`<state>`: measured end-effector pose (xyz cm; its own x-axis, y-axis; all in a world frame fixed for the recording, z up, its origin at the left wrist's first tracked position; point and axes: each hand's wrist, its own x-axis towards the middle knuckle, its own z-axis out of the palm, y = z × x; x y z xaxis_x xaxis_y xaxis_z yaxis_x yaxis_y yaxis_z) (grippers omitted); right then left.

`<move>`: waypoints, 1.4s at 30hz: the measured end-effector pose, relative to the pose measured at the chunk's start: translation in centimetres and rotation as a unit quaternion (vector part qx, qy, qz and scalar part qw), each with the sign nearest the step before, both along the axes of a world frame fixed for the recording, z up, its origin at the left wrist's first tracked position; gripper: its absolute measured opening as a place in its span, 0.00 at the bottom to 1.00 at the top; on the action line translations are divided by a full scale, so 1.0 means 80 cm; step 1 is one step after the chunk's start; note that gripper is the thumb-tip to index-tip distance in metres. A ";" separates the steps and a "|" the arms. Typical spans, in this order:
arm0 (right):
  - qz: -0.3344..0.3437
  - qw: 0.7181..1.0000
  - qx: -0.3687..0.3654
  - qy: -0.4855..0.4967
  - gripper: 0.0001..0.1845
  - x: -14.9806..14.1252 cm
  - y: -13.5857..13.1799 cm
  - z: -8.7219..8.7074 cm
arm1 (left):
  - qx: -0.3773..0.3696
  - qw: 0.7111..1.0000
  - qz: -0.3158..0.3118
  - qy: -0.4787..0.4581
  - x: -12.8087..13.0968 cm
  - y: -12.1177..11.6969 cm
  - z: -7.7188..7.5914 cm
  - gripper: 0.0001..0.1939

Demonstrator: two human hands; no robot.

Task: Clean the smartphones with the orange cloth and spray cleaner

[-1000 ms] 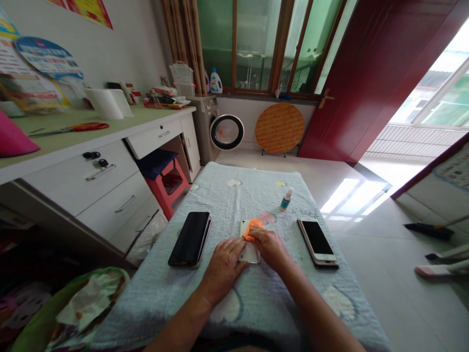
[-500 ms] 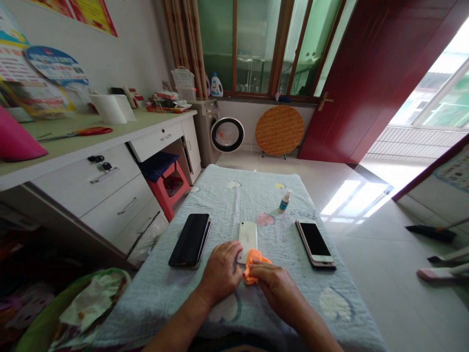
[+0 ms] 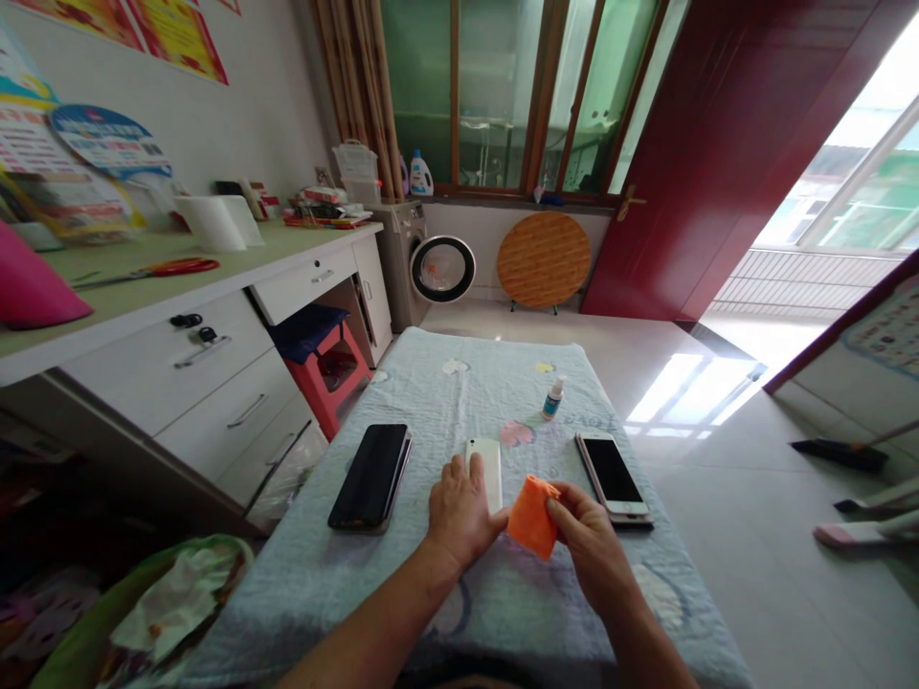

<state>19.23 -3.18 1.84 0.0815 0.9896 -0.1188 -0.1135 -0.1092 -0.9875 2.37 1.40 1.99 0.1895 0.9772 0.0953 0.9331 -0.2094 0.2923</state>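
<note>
A white phone (image 3: pixel 491 469) lies back side up in the middle of the cloth-covered table (image 3: pixel 431 383). My left hand (image 3: pixel 459 507) grips it at its lower left, fingers over the left edge and thumb stretched along the lower end, hiding part of it. Just right of the phone, my right hand (image 3: pixel 585 526) pinches a folded orange cloth (image 3: pixel 532 517) between thumb and fingers, raised apart from the phone. To the left rests a black-screened phone (image 3: pixel 369 476) on top of another. On the right, a white-framed phone (image 3: pixel 613 476) sits on a darker one.
A small spray bottle (image 3: pixel 552 398) stands toward the table's far right. Along the left is a desk (image 3: pixel 302 258) with scissors (image 3: pixel 158 271) and a paper roll (image 3: pixel 210 222). A red stool (image 3: pixel 326 373) is tucked beside it. The washing machine door (image 3: pixel 443 269) hangs open.
My right hand has lifted the orange cloth off the phone's lower end and moved right, the cloth now hanging flatter. My left hand has shifted right and further over the phone.
</note>
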 end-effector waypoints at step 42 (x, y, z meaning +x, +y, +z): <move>-0.049 0.905 0.118 -0.405 0.34 -0.066 0.020 0.017 | -0.368 0.461 -0.136 -0.796 -0.030 0.007 -0.009 0.24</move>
